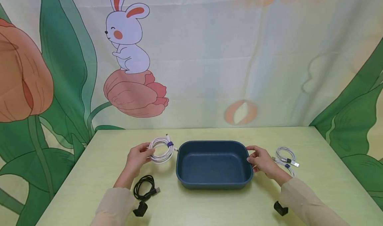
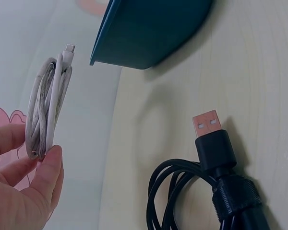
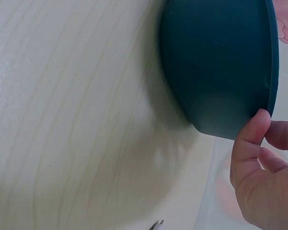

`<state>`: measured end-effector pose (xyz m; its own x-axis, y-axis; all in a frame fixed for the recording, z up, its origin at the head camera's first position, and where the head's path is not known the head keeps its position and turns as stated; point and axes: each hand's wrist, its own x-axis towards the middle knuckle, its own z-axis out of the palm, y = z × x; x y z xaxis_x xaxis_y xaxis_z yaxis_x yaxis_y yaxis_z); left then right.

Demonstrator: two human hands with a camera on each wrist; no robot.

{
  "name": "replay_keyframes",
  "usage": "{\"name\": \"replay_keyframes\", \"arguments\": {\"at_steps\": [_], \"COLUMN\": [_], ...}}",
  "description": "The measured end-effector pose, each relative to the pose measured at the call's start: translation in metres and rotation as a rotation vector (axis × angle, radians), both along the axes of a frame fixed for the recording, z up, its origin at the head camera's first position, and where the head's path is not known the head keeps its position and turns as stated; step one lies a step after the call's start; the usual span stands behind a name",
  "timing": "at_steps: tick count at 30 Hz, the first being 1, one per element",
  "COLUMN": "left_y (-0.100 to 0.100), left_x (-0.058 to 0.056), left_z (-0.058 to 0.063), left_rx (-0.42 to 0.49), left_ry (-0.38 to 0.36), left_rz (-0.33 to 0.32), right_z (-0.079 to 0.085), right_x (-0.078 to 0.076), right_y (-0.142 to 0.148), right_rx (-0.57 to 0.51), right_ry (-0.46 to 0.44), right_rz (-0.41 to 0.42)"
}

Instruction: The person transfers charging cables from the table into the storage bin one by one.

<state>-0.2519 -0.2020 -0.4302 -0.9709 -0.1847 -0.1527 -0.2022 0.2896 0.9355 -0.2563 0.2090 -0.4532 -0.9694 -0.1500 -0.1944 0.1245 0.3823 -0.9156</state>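
Note:
My left hand (image 1: 138,158) pinches a coiled white cable (image 1: 161,159), bound with a purple tie, and holds it above the table just left of the blue bin (image 1: 214,184). In the left wrist view the white cable (image 2: 47,108) is seen edge-on, its small metal plug pointing up, between thumb and fingers (image 2: 47,175). The bin has nothing inside. At its right end, my right hand (image 1: 263,161) grips the rim; in the right wrist view the thumb (image 3: 252,139) presses the outer wall of the bin (image 3: 221,72).
A coiled black USB cable (image 1: 144,188) lies by my left forearm, with a black adapter-like piece (image 1: 140,208) nearer. Two coiled white cables (image 1: 285,160) lie right of my right hand. Another small black piece (image 1: 280,208) sits beside the right sleeve. A printed curtain (image 1: 203,59) hangs behind the table.

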Motion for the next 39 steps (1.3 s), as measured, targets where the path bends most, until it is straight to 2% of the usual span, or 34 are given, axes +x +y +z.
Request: {"name": "replay_keyframes", "arguments": {"at_steps": [17,39], "left_y": [0.012,0.031], "left_x": [-0.001,0.001], "left_z": [0.003,0.01], "left_rx": [0.038,0.042], "left_ry": [-0.003,0.003], "left_rz": [-0.031,-0.071], "right_z": [0.001,0.003], "right_x": [0.0,0.002], "right_y": [-0.001,-0.001], "right_rx": [-0.003,-0.018], "right_ry": [-0.012,-0.008], "right_rz": [-0.011,-0.006]}}
